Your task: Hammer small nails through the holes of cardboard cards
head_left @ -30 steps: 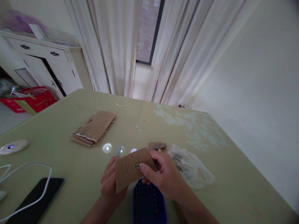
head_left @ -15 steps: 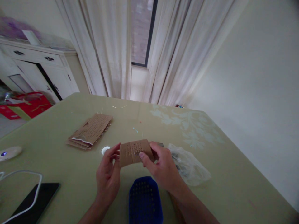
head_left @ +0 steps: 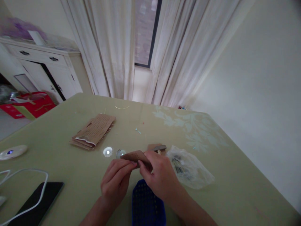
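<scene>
A small piece of brown cardboard (head_left: 136, 155) with rows of holes is held between my two hands, tilted so its face is seen nearly edge-on. My left hand (head_left: 115, 179) pinches its near edge with the fingertips. My right hand (head_left: 162, 172) grips the other end, thumb in front and fingers behind. Whatever the fingertips may cover is hidden. Below the hands stands a blue perforated plastic basket (head_left: 148, 204), partly behind my right wrist. Just beyond my right hand, a dark metal tool head (head_left: 161, 147) on a light handle lies by another cardboard piece (head_left: 152, 146).
A clear plastic bag (head_left: 191, 171) with dark metal pieces lies right of my hands. Stacked perforated cardboard sheets (head_left: 96, 130) are at the left, with thin metal pins (head_left: 118, 153) nearer. A black phone or tablet (head_left: 37, 204), white cable (head_left: 43, 188) and white oval device (head_left: 14, 152) sit farther left.
The cardboard has tipped from facing me to nearly edge-on and dropped slightly. My left hand has moved right, from its left edge to pinching its near edge. The view has shifted slightly.
</scene>
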A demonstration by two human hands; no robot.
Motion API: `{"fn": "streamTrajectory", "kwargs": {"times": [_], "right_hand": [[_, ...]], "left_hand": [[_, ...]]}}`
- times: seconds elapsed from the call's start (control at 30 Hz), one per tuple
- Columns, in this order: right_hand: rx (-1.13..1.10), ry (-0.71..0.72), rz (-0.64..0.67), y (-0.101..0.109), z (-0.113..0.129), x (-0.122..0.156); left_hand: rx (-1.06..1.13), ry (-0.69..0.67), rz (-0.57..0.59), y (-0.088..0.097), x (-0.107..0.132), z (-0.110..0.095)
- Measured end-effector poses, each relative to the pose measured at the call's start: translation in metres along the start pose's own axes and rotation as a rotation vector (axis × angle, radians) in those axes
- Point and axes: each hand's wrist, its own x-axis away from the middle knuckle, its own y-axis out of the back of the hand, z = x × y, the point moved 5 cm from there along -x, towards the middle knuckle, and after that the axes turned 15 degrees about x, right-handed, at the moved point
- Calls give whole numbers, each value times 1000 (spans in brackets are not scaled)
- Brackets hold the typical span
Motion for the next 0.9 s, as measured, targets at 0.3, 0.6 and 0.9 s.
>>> {"fn": "streamTrajectory", "kwargs": {"times": [0.3, 0.6, 0.9], "right_hand": [[58, -5, -17, -3, 0, -3], [-14, -157, -80, 4, -32, -17], [-541, -191, 71, 3, -44, -17]], "left_hand": [[-53, -82, -27, 9, -2, -7], [-42, 178, -121, 27, -7, 13], [-74, 1118, 91, 60, 22, 125]]}}
